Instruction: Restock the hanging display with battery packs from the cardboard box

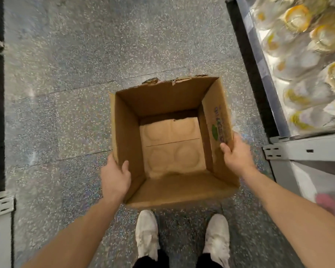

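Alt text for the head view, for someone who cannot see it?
Seen from above, a person's left hand and right hand grip the side walls of an open cardboard box with nothing inside. White shoes stand on the speckled floor; wrapped yellow goods fill a shelf at right.

The left wall of the cardboard box is hiding the fingers of the left hand, and the right flap is covering those of the right hand. Blur is smearing the printing on that flap past reading. At upper right, the frame edge is cropping blurred yellow-and-clear packages. A pink object at lower right is blurring beyond recognition. The bottom edge is cutting off both white shoes.
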Available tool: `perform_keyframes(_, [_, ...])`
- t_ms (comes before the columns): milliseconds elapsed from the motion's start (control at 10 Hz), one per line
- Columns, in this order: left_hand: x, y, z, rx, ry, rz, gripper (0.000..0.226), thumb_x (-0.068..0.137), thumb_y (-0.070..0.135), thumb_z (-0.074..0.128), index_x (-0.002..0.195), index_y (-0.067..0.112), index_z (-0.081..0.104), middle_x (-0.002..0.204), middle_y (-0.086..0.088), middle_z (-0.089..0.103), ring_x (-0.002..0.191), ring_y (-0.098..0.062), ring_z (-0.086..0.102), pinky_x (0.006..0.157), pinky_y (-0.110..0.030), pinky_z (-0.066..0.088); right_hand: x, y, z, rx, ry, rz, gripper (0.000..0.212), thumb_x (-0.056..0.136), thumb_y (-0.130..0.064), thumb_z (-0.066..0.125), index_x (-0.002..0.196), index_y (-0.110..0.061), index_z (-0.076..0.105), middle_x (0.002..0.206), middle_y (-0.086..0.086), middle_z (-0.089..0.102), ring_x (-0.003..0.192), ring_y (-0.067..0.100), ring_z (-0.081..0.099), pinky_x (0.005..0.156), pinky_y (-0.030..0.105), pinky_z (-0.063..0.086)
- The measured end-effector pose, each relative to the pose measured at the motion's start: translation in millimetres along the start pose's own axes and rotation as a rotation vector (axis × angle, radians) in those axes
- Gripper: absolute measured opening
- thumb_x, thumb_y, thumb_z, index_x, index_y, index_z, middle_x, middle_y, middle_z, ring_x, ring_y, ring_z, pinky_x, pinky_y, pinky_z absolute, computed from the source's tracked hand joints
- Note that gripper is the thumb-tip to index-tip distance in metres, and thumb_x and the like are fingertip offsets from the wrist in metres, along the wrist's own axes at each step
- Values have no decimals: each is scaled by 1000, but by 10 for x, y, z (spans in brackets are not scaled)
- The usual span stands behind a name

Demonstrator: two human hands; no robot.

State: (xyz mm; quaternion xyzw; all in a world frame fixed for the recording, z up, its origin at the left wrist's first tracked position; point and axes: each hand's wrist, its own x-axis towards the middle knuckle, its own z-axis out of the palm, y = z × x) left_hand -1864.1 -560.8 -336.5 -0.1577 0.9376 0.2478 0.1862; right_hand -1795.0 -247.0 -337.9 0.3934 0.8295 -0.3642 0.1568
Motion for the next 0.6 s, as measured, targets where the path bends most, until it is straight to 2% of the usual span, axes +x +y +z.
perform_keyframes(200, [158, -151, 235, 13, 63, 18, 22, 98, 19, 61, 112, 5, 53, 99, -22, 69, 91, -41, 66, 84, -48, 54, 177, 41, 162, -44, 65, -106, 29, 102, -19, 54, 128, -11, 47, 120, 13, 66, 111, 35, 64, 95, 47, 54])
perform_keyframes(300, [182, -158, 203, 67, 32, 21, 28, 98, 23, 61, 116, 7, 46, 106, -20, 66, 96, -41, 65, 82, -48, 53, 164, -3, 119, -55, 16, -68, 30, 102, -21, 54, 129, -14, 43, 124, 13, 65, 113, 35, 63, 96, 50, 54])
perform_keyframes(400, [195, -171, 76, 184, -100, 49, 50, 98, 28, 62, 134, 4, 37, 130, -21, 57, 114, -42, 60, 91, -51, 51, 93, -32, -21, -124, -119, -26, 45, 102, -32, 55, 139, -16, 37, 133, 11, 61, 120, 34, 60, 99, 51, 52])
perform_keyframes(500, [83, -51, -173, 536, -157, 197, 81, 94, 39, 63, 149, -1, 19, 148, -27, 38, 133, -46, 45, 108, -56, 44, -106, -96, -308, -205, -148, -23, 67, 99, -43, 57, 152, -17, 24, 146, 11, 50, 130, 33, 53, 104, 55, 48])
perform_keyframes(600, [-263, 232, -460, 659, -150, 422, 93, 94, 47, 59, 157, 4, 6, 165, -21, 13, 150, -41, 26, 120, -52, 32, -410, -113, -634, -217, -87, -56, 68, 101, -46, 53, 152, -13, 23, 149, 14, 42, 132, 32, 49, 107, 51, 45])
